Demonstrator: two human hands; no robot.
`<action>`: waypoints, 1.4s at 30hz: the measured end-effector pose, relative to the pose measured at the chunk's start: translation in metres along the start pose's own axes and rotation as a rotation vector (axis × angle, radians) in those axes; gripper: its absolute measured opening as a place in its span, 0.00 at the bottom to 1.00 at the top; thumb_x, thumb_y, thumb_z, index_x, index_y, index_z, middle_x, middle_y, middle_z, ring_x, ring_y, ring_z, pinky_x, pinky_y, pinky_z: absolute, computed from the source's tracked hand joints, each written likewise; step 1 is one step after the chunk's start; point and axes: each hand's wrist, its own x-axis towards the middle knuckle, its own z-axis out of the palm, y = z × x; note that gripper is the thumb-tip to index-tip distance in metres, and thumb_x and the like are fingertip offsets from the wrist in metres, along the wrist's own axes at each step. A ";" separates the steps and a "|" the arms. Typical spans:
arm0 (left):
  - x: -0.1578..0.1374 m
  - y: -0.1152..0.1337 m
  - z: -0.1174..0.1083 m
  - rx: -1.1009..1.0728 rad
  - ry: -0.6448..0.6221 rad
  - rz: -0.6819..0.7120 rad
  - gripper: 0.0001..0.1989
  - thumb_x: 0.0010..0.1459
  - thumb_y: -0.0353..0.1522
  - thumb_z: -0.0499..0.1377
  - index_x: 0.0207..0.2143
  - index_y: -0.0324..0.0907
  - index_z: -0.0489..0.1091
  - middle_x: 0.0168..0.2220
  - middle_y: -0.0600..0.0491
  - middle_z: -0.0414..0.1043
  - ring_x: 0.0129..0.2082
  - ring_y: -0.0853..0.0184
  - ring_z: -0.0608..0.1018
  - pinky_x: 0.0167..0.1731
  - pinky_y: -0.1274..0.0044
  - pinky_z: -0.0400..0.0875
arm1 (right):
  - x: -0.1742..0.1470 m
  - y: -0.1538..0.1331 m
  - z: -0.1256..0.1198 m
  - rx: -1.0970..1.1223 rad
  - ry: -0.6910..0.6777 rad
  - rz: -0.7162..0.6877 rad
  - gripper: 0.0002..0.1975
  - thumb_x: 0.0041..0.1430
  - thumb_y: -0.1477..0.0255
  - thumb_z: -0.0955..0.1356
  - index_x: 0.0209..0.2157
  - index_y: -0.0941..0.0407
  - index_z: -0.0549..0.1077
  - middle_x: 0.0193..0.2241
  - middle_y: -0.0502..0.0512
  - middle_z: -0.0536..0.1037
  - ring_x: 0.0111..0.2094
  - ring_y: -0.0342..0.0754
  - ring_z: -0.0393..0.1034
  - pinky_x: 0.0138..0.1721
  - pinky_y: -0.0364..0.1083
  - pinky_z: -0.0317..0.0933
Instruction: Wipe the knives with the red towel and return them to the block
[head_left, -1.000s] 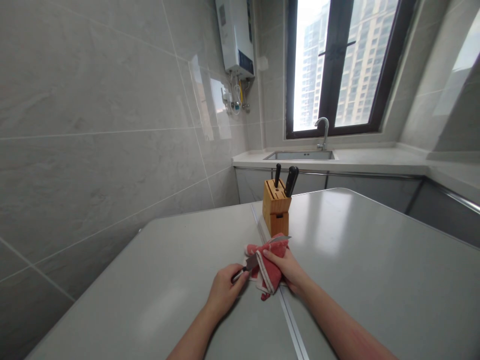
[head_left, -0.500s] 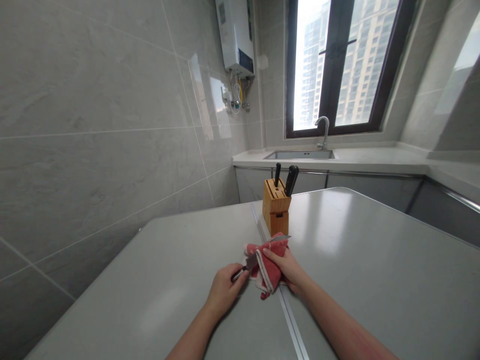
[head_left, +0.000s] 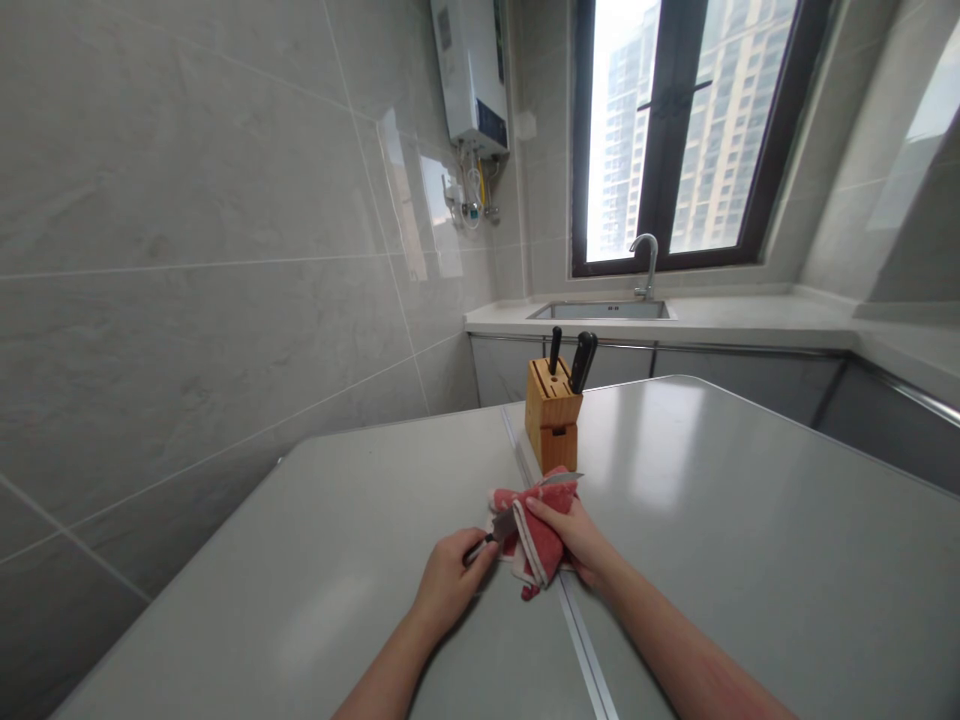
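While the grey tiled wall (head_left: 187, 200) fills our left side, we work over the broad pale table (head_left: 300, 520), which spreads beneath both our arms. Beyond it we see the dark-framed window (head_left: 661, 190), the white counter (head_left: 757, 312) below it and, high in the corner, the water heater (head_left: 472, 80). The sink (head_left: 585, 311) and its faucet (head_left: 651, 262) sit on the far side.

Nearer, the wooden knife block (head_left: 560, 412) stands upright on the table with black handles (head_left: 583, 362) rising from its top. Just on our side of it are our two hands. Our right hand (head_left: 581, 538) is clamped on the red cloth (head_left: 544, 545), thumb on top; its other fingers are mostly hidden. Our left hand (head_left: 454, 570) has thumb and fingers closed round the handle of the knife (head_left: 504, 524), whose blade passes through the folded cloth and shows its tip on the far side. We cannot tell whether the cloth touches the block.

Over the last second, hardly anything has changed: hands, cloth and knife keep the same places. We take that to mean the work stands at the same point, with the blade's middle covered.
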 end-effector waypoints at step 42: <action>0.000 -0.002 0.001 -0.011 -0.008 -0.003 0.17 0.61 0.40 0.50 0.32 0.40 0.74 0.28 0.52 0.74 0.27 0.67 0.71 0.29 0.80 0.61 | 0.001 0.003 0.000 0.023 0.001 0.003 0.16 0.45 0.64 0.73 0.33 0.57 0.70 0.31 0.52 0.79 0.32 0.48 0.74 0.34 0.46 0.68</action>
